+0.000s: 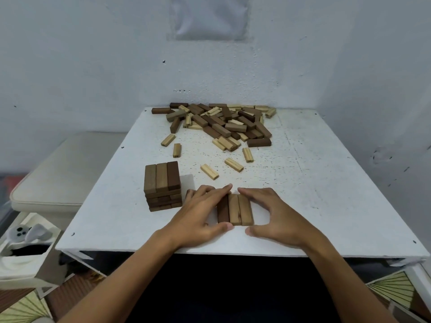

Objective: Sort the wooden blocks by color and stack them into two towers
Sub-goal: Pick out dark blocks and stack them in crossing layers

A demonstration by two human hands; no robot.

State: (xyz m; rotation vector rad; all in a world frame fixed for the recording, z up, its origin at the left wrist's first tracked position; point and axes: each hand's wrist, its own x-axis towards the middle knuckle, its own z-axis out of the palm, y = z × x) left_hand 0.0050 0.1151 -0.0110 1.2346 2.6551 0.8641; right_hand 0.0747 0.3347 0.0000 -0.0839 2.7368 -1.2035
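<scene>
I see both hands near the table's (314,183) front edge, closing in on a row of three dark blocks (235,212) lying side by side. My left hand (200,213) cups the row's left side, forefinger at the far end, thumb at the near end. My right hand (272,213) mirrors it on the right side, fingers curved round the row. The dark tower (162,186) stands just left of my left hand. The mixed pile (221,122) sits at the back edge, with a few light blocks (210,171) scattered mid-table.
</scene>
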